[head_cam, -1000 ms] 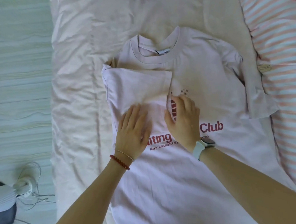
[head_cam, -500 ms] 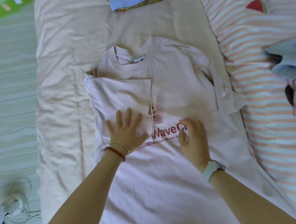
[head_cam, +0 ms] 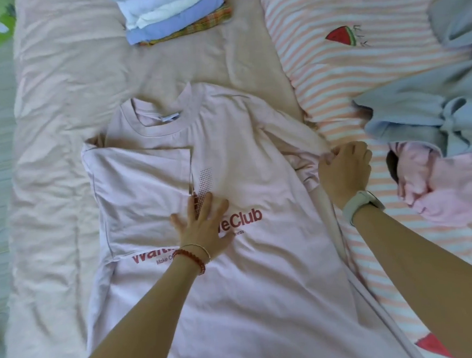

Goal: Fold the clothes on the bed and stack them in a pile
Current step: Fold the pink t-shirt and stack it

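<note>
Left hand [head_cam: 202, 230] flat, fingers spread; right hand [head_cam: 345, 170] curled, pinching.

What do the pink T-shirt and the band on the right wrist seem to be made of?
The pink T-shirt looks like soft matte knit cotton: ribbed collar, limp creases, printed red lettering. The wrist band looks like smooth pale silicone or rubber, though the picture leaves that open.

One pale pink T-shirt [head_cam: 256, 161] spread flat, one stack of folded clothes [head_cam: 175, 16] up top, two loose garments at the right, a blue one [head_cam: 417, 114] and a pink one [head_cam: 448, 189], and two hands working.
</note>
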{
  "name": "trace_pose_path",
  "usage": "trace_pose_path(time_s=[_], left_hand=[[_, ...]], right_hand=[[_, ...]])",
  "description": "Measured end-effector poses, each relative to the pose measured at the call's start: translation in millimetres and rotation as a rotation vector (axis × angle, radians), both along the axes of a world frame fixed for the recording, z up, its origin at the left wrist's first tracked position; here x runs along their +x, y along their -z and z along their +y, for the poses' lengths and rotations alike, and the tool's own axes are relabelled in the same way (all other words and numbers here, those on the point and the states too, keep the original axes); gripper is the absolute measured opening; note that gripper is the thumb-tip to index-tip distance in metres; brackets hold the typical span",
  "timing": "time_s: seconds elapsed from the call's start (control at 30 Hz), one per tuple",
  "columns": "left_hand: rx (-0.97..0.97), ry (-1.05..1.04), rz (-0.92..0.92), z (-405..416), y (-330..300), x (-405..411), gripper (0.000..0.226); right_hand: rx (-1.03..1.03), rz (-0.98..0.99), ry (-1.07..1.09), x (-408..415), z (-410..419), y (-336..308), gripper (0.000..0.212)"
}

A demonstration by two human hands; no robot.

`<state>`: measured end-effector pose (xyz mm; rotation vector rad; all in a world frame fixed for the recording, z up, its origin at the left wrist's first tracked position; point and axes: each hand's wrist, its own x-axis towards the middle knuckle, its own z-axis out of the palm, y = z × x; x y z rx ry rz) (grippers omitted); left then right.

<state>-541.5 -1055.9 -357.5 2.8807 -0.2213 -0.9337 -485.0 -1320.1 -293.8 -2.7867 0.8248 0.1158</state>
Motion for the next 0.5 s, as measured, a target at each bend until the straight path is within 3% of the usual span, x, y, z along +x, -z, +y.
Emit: trace_pose_path(time_s=[0.17, 0.27, 0.33, 0.4, 0.5], left_hand=[[0.028, 0.002, -0.004, -0.1, -9.3, -1.7, 0.069], [0.034, -0.013, 0.036, -2.9, -12.2, 1.9, 0.069], [0.036, -0.013, 0.046, -2.4, -12.7, 3.5, 0.068], [0.048, -0.004, 0.045, -2.1, -12.3, 4.1, 0.068], [0.056, -0.007, 0.033, -2.9, -11.6, 2.9, 0.068]], right_hand=[[0.293, 0.054, -0.055, 9.7, -23.1, -29.7, 0.017], [0.464, -0.208, -0.027, 36.8, -39.0, -52.2, 0.004], [0.660, -0.476, 0.146, 62.1, -46.8, -68.9, 0.010], [0.857, -0.606, 0.314, 78.2, -50.1, -74.6, 0.020], [0.892, -0.444, 0.371, 75.3, -43.5, -53.0, 0.045]])
